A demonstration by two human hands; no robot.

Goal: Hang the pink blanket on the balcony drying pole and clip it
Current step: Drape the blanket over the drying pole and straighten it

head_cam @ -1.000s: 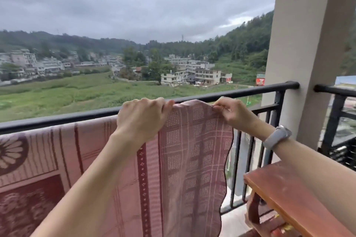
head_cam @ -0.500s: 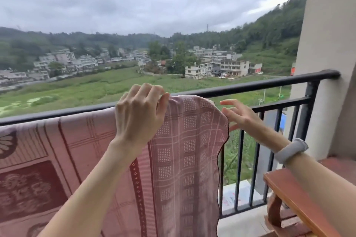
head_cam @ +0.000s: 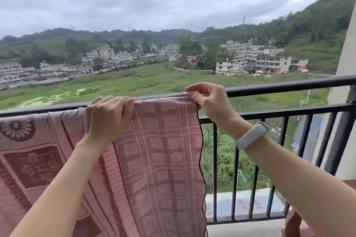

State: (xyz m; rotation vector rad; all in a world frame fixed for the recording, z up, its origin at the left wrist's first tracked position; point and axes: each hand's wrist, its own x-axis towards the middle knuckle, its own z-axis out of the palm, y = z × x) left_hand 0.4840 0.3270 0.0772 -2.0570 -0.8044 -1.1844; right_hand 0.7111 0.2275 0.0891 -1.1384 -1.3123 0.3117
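Note:
The pink blanket (head_cam: 159, 159), patterned with darker red squares and a flower motif, hangs draped over the black top rail (head_cam: 279, 87) of the balcony railing and covers its left part. My left hand (head_cam: 107, 119) presses down on the blanket's top fold, fingers curled over the rail. My right hand (head_cam: 210, 102), with a white band on its wrist, pinches the blanket's top right corner at the rail. No clip is in view.
Black vertical bars (head_cam: 236, 169) run under the rail to the right of the blanket. A beige pillar (head_cam: 344, 75) stands at the far right. A reddish wooden piece (head_cam: 292, 223) shows at the bottom right. Fields and buildings lie beyond.
My right hand, which had let go and hovered beside the blanket's edge half a second ago, has closed on the top right corner. The camera has swung left; the wooden bench has nearly left view.

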